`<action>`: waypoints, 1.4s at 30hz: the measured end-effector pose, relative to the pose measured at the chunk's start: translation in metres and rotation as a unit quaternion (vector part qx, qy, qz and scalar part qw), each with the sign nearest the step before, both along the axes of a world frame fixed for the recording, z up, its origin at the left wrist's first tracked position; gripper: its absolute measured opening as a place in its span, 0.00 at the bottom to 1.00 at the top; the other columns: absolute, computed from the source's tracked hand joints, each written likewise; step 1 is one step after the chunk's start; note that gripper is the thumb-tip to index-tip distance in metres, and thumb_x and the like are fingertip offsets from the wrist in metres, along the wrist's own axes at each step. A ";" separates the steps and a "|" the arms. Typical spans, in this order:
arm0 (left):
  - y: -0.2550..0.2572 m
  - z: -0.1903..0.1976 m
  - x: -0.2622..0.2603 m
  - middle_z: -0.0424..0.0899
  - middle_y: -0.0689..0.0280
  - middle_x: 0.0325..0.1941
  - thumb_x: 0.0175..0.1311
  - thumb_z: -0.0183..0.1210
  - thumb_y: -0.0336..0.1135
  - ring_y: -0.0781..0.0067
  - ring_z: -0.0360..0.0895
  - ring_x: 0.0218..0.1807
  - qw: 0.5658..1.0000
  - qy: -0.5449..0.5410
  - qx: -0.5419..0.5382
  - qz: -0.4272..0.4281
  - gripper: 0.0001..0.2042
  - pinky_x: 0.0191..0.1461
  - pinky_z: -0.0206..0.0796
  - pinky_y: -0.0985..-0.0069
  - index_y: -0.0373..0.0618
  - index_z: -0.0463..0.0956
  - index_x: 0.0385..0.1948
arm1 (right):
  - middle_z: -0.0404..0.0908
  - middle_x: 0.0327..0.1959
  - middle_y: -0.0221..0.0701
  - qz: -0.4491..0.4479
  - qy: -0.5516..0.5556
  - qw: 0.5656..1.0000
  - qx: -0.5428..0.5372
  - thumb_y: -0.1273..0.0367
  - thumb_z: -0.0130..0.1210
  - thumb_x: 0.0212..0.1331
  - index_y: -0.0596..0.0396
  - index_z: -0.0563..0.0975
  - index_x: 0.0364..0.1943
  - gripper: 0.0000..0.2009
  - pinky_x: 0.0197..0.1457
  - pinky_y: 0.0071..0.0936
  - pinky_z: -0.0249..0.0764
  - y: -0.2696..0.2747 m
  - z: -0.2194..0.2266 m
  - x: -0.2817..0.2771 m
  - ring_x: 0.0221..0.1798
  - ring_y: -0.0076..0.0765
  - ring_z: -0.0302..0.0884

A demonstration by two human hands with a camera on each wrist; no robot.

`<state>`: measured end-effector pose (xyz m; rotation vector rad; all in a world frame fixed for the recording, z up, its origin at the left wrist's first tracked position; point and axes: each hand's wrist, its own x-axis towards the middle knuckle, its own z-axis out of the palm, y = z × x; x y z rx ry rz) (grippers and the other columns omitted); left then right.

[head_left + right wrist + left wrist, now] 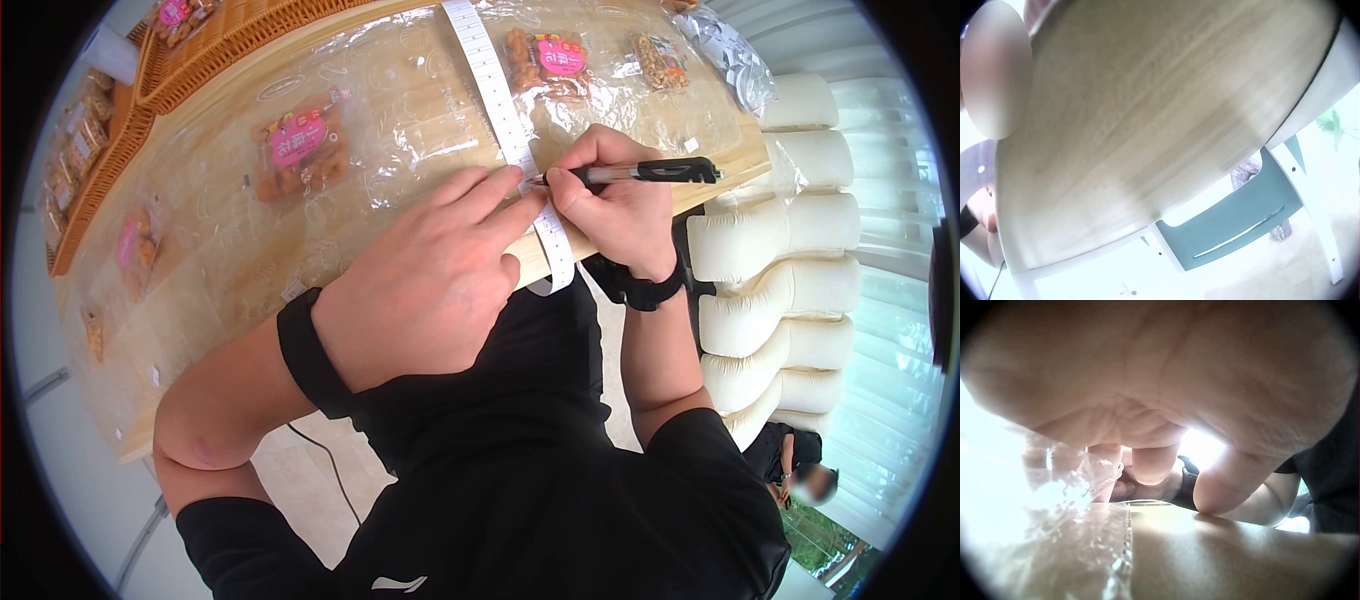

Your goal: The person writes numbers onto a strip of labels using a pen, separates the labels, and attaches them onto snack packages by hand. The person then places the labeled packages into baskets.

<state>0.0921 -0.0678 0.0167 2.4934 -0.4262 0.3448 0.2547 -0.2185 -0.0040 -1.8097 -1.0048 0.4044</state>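
A white paper strip with printed marks (pixel 490 85) runs across the table and hangs over its near edge. In the head view the right hand (pixel 625 205) pinches a black pen (pixel 650 172), its tip at the strip. The left hand (pixel 430 270) lies with fingers extended, fingertips on the strip beside the pen tip. The left wrist view shows the left palm (pixel 1160 375) above the wooden surface and clear plastic film (pixel 1072 519). What the right hand holds is not visible in the right wrist view.
Packaged snacks with pink labels (pixel 298 140) (pixel 560 58) lie under or on clear plastic on the wooden table (pixel 230 250). Wicker baskets (pixel 215 60) stand at the upper left. Cream cushioned seating (pixel 745 245) is at the right, and a teal chair (pixel 1235 219) shows beyond the wooden surface.
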 end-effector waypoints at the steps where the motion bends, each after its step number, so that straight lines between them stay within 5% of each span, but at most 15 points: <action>1: 0.000 0.000 0.000 0.78 0.46 0.57 0.43 0.63 0.28 0.46 0.69 0.66 1.000 0.000 -0.001 -0.001 0.09 0.73 0.58 0.56 0.28 0.81 0.21 | 0.79 0.24 0.25 0.003 -0.005 1.000 0.001 0.77 0.61 0.53 0.60 0.77 0.26 0.04 0.32 0.18 0.69 0.000 -0.001 0.001 0.28 0.16 0.72; 24: -0.001 -0.001 0.000 0.78 0.46 0.57 0.42 0.62 0.27 0.45 0.70 0.65 1.000 -0.001 -0.001 0.001 0.08 0.72 0.59 0.56 0.28 0.80 0.21 | 0.76 0.19 0.25 -0.019 -0.015 0.999 0.032 0.76 0.61 0.50 0.59 0.76 0.24 0.04 0.27 0.20 0.67 0.002 -0.005 -0.001 0.24 0.16 0.70; 38: -0.001 0.000 0.001 0.78 0.47 0.59 0.43 0.62 0.27 0.48 0.70 0.66 1.000 0.006 -0.011 -0.023 0.08 0.71 0.60 0.58 0.28 0.80 0.21 | 0.76 0.24 0.25 -0.037 0.104 0.988 0.110 0.77 0.58 0.60 0.59 0.74 0.32 0.03 0.27 0.17 0.66 -0.005 -0.006 0.003 0.23 0.17 0.70; 42: -0.003 -0.001 0.000 0.77 0.46 0.59 0.43 0.62 0.26 0.48 0.69 0.66 1.000 0.016 -0.021 -0.013 0.08 0.71 0.60 0.58 0.27 0.79 0.21 | 0.77 0.26 0.22 -0.048 0.152 0.980 0.123 0.78 0.61 0.56 0.59 0.77 0.32 0.04 0.30 0.17 0.66 -0.002 -0.004 0.000 0.27 0.14 0.69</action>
